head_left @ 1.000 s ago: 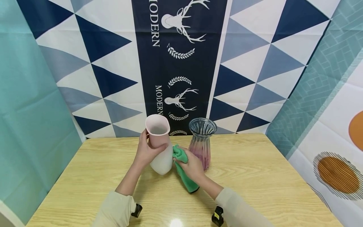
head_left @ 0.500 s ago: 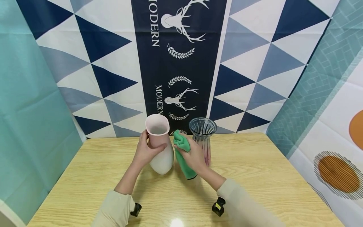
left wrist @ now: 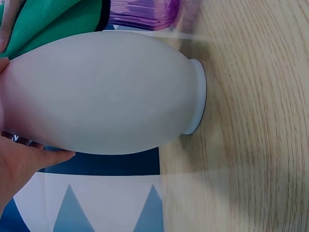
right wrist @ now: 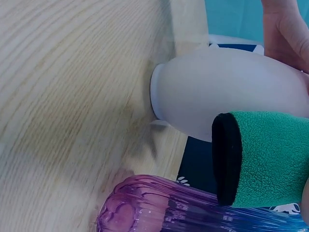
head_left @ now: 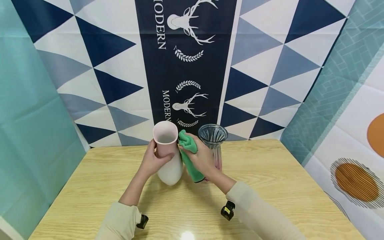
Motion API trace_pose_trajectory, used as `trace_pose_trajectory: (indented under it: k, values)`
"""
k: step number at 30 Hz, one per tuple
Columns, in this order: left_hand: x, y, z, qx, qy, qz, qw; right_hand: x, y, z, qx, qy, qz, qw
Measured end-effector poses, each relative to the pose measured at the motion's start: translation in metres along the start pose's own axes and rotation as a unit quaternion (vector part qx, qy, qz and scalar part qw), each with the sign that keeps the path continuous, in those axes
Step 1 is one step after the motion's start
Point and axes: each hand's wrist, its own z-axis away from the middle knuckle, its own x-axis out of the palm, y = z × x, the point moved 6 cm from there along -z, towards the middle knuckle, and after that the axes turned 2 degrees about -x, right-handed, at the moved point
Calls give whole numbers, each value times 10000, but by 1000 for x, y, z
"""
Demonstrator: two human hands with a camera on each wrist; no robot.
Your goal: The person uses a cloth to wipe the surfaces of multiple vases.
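A smooth vase (head_left: pixel 170 168), pink at the mouth and white below, stands on the wooden table (head_left: pixel 258 193). My left hand (head_left: pixel 152 162) grips its neck from the left, thumb across the front. Bunched in my right hand (head_left: pixel 201 155) is a green cloth (head_left: pixel 187 142), held against the vase's right side near the neck. The cloth's dark-edged end hangs down beside the vase, as the right wrist view shows. Just behind my right hand stands a ribbed glass vase (head_left: pixel 213 135), blue at the rim and pink-purple below, partly hidden by that hand.
A patterned backdrop (head_left: pixel 186 73) with triangles and deer heads rises right behind the table's far edge. Teal cloth (head_left: pixel 39 126) hangs at the left, and a printed sheet (head_left: pixel 357 156) runs along the right side.
My right hand has moved the green cloth upward along the vase's right side, from its lower body to near the neck. My left hand keeps its grip on the vase.
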Motion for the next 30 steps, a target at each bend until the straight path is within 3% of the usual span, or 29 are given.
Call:
trace_pose_trajectory:
  k: [14, 17, 20, 24, 30]
  values:
    - [1, -1, -2, -73, -132, 41, 9999, 10, 0, -7, 0, -468, -154, 9988]
    - [0, 14, 4, -89, -207, 22, 9997, 11, 0, -7, 35, -513, -145, 9986]
    - [0, 15, 3, -135, -238, 38, 9996, 13, 1, -6, 44, -555, -161, 9983]
    - [0, 0, -2, -91, -201, 51, 9997, 16, 4, -3, 12, -549, -150, 9984]
    - [-2, -1, -2, 2, -205, 88, 9998, 20, 8, 5, 89, -530, 93, 9985]
